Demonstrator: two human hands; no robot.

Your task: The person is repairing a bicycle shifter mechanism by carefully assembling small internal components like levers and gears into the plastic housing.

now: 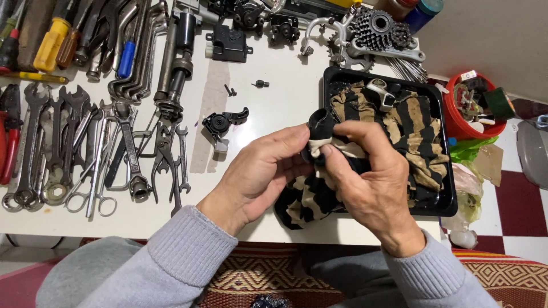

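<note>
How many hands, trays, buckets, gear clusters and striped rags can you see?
Hands: 2, the left hand and the right hand
Black tray: 1
Red bucket: 1
Gear cluster: 1
Striped rag: 1
Total: 6

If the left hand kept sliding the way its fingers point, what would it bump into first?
The left hand points rightward, toward the other hand. It would most likely meet the striped rag and the small black part wrapped in it, then the right hand right behind. They already touch there, so hardly any gap remains.
</note>
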